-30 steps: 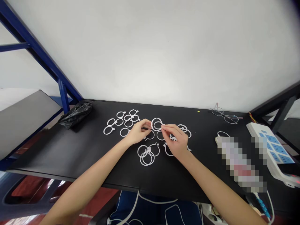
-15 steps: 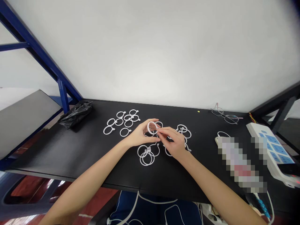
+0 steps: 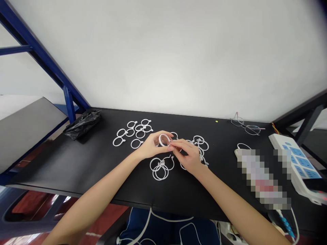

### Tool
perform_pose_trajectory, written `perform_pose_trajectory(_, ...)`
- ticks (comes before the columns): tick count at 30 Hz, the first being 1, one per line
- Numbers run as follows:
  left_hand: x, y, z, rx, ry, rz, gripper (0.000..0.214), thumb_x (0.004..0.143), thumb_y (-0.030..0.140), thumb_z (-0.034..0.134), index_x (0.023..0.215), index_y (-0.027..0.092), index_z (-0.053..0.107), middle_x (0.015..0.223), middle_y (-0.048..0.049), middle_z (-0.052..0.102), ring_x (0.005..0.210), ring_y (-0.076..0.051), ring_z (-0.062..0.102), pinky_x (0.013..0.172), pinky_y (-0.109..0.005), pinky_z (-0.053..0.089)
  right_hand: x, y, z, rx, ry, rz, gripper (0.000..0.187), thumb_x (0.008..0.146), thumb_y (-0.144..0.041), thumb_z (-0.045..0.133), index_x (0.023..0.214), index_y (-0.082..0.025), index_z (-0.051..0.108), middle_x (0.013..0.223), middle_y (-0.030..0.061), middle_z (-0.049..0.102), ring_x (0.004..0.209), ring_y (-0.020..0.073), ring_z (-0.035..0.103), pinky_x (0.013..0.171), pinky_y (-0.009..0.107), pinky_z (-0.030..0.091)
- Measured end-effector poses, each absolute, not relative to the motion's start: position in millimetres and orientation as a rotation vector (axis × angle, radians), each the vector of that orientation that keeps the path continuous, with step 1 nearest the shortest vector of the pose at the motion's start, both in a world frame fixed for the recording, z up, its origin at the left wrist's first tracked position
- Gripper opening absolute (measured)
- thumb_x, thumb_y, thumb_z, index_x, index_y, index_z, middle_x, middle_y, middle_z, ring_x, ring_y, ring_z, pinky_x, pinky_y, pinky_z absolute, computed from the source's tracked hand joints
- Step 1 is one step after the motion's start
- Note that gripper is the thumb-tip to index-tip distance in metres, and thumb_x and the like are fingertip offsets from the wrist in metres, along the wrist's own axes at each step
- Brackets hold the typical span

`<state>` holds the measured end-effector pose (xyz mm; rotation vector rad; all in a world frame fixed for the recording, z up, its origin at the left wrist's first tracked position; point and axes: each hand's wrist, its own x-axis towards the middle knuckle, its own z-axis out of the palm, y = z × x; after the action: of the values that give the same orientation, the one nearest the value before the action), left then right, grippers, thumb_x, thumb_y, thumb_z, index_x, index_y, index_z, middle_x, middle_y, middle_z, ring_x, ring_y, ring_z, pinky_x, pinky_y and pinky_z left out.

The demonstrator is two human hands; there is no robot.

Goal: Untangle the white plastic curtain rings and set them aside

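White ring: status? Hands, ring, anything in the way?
Left hand and right hand both pinch the white ring, raised over the table. Loose rings lie beneath and beside. Nothing blocks either hand.

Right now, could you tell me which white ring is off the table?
The white ring pinched between the left hand and right hand; the others lie flat on the table.

Rings (image 3: 160,169): white smooth plastic. Table (image 3: 102,170): matt black top. Bag (image 3: 81,125): crinkled glossy black plastic. Glasses (image 3: 245,125): thin metal frame.
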<state>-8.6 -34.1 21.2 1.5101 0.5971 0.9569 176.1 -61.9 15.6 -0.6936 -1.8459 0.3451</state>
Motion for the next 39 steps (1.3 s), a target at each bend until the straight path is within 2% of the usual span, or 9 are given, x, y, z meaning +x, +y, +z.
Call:
perform_pose_trajectory(5,-8.8,-33.1,21.5,1.531,0.645,0.961,0.033,0.073,0.025,0.079,0.1,0.015,0.064,0.086,-0.0038,0.065,0.082,-0.015,0.062,0.08,-0.03,0.052,175.8,-62.2,13.9,-0.724,-1.841,0.315,0.016,0.089,-0.014,0.06,0.098,-0.022,0.069,0.089,0.0061,0.074,0.072,0.0163,0.069,0.058,0.028,0.058)
perform_pose_trajectory(12,-8.6,-33.5,21.4,1.516,0.657,0.976,0.041,0.073,0.026,0.08,0.109,0.017,0.063,0.087,-0.004,0.067,0.08,-0.014,0.062,0.079,-0.03,0.052,174.6,-62.5,14.6,-0.74,-1.816,0.27,0.015,0.086,-0.011,0.064,0.096,-0.022,0.068,0.086,0.0056,0.073,0.067,0.0148,0.065,0.054,0.026,0.055)
perform_pose_trajectory(17,-8.7,-33.7,21.0,1.533,0.658,0.987,0.039,0.072,0.026,0.08,0.107,0.016,0.064,0.092,-0.0054,0.068,0.083,-0.015,0.063,0.081,-0.03,0.052,175.8,-61.5,14.7,-0.819,-1.798,0.268,0.01,0.087,-0.017,0.065,0.095,-0.022,0.068,0.08,0.0034,0.07,0.055,0.0114,0.058,0.051,0.026,0.052)
perform_pose_trajectory(28,-10.3,-33.7,23.6,1.613,0.683,0.942,0.039,0.076,0.032,0.077,0.108,0.016,0.063,0.091,-0.0052,0.067,0.086,-0.017,0.063,0.083,-0.032,0.051,175.9,-61.8,15.3,-0.866,-1.816,0.567,0.007,0.091,-0.025,0.06,0.091,-0.022,0.066,0.077,0.0023,0.066,0.06,0.0123,0.06,0.055,0.025,0.052)
perform_pose_trajectory(34,-8.7,-38.8,24.8,1.787,0.799,1.027,0.027,0.086,0.04,0.063,0.096,0.016,0.059,0.076,-0.0003,0.058,0.071,-0.013,0.054,0.07,-0.027,0.047,175.4,-62.4,13.4,-0.928,-1.81,0.701,0.011,0.09,-0.029,0.061,0.086,-0.02,0.067,0.073,0.0013,0.064,0.061,0.0126,0.061,0.057,0.025,0.052)
perform_pose_trajectory(39,-8.7,-42.3,25.4,1.867,0.876,1.068,0.03,0.084,0.043,0.064,0.096,0.017,0.055,0.07,0.002,0.057,0.067,-0.013,0.053,0.067,-0.025,0.044,174.6,-62.6,12.8,-0.925,-1.784,0.787,0.013,0.09,-0.031,0.062,0.086,-0.02,0.067,0.072,0.0009,0.064,0.059,0.0124,0.061,0.055,0.024,0.052)
